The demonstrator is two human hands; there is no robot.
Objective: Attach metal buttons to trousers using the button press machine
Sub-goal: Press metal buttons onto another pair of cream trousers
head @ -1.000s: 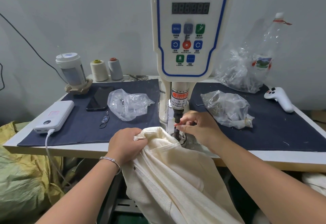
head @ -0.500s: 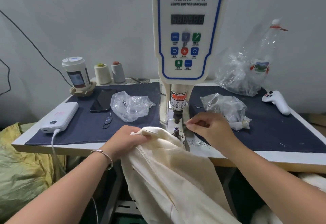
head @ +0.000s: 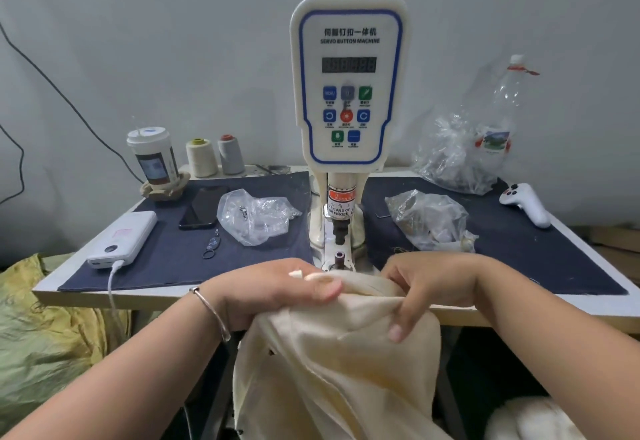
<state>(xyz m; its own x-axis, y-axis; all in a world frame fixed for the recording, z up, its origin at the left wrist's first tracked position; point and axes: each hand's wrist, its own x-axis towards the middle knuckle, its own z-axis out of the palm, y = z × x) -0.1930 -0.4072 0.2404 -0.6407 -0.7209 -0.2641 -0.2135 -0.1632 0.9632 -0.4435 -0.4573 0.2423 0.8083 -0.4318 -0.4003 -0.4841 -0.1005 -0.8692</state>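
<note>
Cream trousers (head: 332, 363) hang over the table's front edge, just in front of the white servo button machine (head: 348, 93). My left hand (head: 277, 287) grips the fabric's top edge on the left. My right hand (head: 429, 287) clutches the fabric on the right, thumb pressing down. The machine's lower die post (head: 339, 258) stands bare just beyond the cloth, under the dark upper punch (head: 339, 231). Two clear bags of button parts lie either side: one on the left (head: 254, 214), one on the right (head: 431, 221).
On the dark blue mat (head: 173, 259) lie a white power bank (head: 123, 238) with its cable, a black phone (head: 202, 209) and a small key ring (head: 211, 247). A cup (head: 152, 159) and two thread cones stand at the back left. A white controller (head: 526, 204) and a plastic bottle (head: 502, 110) lie right.
My right hand left the die post, moved down and took hold of the trousers. My left hand shifted along the fabric's top edge. The view pulled back and tilted up.
</note>
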